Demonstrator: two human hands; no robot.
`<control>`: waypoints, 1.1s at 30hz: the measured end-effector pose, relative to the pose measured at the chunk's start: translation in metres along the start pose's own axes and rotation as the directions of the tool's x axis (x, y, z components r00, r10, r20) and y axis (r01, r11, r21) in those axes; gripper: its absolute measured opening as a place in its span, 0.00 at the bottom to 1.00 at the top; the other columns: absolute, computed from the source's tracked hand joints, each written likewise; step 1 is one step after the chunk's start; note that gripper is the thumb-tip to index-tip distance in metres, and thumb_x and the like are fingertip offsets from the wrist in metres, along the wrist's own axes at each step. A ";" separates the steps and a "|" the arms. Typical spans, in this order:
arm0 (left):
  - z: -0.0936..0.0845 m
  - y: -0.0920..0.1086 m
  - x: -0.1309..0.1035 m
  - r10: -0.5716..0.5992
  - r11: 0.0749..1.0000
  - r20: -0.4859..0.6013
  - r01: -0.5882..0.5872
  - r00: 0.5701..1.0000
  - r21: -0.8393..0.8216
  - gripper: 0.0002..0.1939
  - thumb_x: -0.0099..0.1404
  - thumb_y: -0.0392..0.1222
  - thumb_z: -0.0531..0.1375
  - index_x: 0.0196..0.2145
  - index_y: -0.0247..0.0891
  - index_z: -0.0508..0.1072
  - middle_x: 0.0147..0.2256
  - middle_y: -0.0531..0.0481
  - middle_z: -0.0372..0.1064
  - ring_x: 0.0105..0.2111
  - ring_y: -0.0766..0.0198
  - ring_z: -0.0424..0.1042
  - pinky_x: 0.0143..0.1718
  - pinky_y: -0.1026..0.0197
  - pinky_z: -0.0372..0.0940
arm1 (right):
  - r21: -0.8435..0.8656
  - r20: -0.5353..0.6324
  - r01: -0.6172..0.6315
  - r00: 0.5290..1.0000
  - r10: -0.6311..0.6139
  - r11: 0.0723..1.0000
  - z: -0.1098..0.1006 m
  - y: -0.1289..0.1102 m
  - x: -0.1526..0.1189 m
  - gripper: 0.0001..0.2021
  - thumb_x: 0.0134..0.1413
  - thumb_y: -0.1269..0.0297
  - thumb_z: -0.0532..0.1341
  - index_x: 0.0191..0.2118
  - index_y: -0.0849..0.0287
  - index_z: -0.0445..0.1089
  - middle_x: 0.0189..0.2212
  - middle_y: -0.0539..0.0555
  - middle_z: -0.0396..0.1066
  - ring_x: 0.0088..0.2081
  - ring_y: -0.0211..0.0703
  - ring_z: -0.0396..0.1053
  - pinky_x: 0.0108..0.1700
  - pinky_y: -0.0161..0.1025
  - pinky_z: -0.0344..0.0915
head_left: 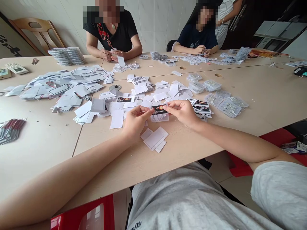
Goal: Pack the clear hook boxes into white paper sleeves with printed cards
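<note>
Between my two hands is a black printed card (158,110), its left end pinched by my left hand (138,120) and its right end by my right hand (183,111). Just below the card shows a small clear plastic box (160,118); whether the card touches it I cannot tell. Nearer to me lie a few overlapping white cards (155,139). Beside my right hand is a pile of black printed cards (202,108). Loose white cards (165,92) spread beyond both hands, with another black printed card (125,100) among them.
Clear filled boxes (229,107) sit to the right. A large heap of white cards (59,81) covers the left, with stacked boxes (72,56) behind. Two people sit across the table (100,147), handling small items; another stands behind. A calculator (16,68) lies far left.
</note>
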State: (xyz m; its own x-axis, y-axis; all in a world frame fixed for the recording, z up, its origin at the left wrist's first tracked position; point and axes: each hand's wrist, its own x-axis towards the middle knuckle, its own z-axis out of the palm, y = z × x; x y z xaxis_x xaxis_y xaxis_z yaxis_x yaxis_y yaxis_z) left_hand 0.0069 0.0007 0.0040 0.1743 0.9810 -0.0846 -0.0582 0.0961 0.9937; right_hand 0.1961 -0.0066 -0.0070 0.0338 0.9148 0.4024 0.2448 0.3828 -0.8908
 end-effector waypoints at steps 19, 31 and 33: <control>0.012 -0.003 -0.006 0.114 0.988 -0.038 -0.109 0.993 0.107 0.13 0.55 0.42 0.63 0.24 0.38 0.60 0.18 0.58 0.57 0.17 0.74 0.54 0.17 0.70 0.50 | 0.002 -0.013 0.026 1.000 -0.026 1.000 0.007 0.003 -0.004 0.13 0.47 0.60 0.65 0.22 0.59 0.63 0.27 0.53 0.71 0.31 0.42 0.72 0.34 0.39 0.67; 0.013 -0.010 -0.005 0.222 0.958 -0.073 -0.203 0.972 0.203 0.10 0.57 0.43 0.61 0.26 0.38 0.62 0.25 0.54 0.63 0.27 0.68 0.63 0.27 0.66 0.59 | -0.095 0.005 0.124 0.992 -0.124 0.988 0.008 0.000 -0.005 0.13 0.52 0.60 0.61 0.23 0.57 0.58 0.29 0.53 0.71 0.28 0.39 0.70 0.30 0.37 0.66; 0.013 -0.010 -0.005 0.195 0.965 -0.085 -0.175 0.977 0.196 0.11 0.57 0.44 0.62 0.26 0.38 0.63 0.25 0.53 0.63 0.27 0.68 0.63 0.27 0.66 0.59 | -0.125 0.008 0.120 0.993 -0.120 0.985 0.007 0.000 -0.005 0.14 0.52 0.59 0.61 0.23 0.57 0.58 0.29 0.53 0.71 0.28 0.38 0.69 0.29 0.37 0.66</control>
State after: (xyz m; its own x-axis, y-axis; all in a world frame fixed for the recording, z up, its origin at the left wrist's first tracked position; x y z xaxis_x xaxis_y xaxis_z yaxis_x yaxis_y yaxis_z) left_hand 0.0196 -0.0078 -0.0046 0.0750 0.9917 0.1048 0.1058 -0.1124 0.9880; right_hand 0.1891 -0.0102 -0.0107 -0.0031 0.8634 0.5045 0.3660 0.4705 -0.8029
